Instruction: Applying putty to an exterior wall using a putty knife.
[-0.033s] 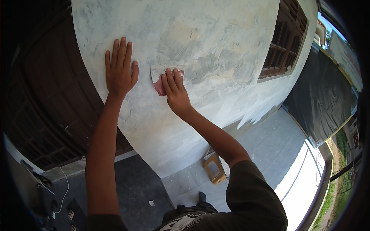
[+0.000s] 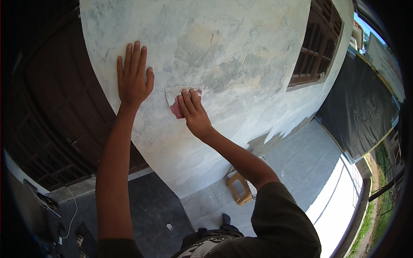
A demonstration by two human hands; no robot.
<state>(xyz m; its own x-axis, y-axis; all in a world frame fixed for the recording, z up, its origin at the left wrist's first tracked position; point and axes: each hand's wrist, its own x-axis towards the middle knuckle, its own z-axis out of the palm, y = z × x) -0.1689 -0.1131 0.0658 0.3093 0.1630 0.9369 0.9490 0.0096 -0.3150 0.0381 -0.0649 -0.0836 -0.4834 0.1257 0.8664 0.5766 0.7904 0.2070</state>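
My left hand lies flat on the patchy white and grey wall, close to its left edge, fingers stretched upward and thumb out to the side. Lower and to the right, my right hand presses a flat pink putty scraper against the same wall. Pale filler is smeared over the scraper's upper edge, and my fingers lie across its face, covering its right part. My right thumb is hidden.
A dark brown door stands left of the wall; a barred wooden window is at upper right. On the grey tiled floor lies a cut-open tan container. Black sheeting hangs at right. A white cable trails at lower left.
My right hand has slid a short way down the wall with the scraper. My left hand stays in place.
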